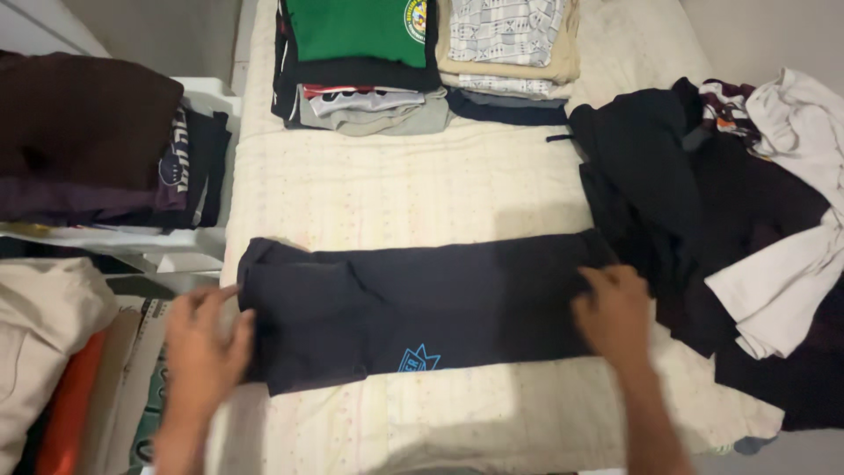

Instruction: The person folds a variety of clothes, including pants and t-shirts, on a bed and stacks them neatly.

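A home bedroom: quilted bed [396, 193], folded clothes stacks [422, 62], laundry heap [730, 211].

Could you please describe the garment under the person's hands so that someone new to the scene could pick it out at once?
On the cream quilted bed cover, below the two stacks of folded clothes, lies a dark navy garment folded into a long band. The left hand presses its left end and the right hand its right end. Unlike the loose dark pile to its right, it lies flat and bears a small light-blue emblem.
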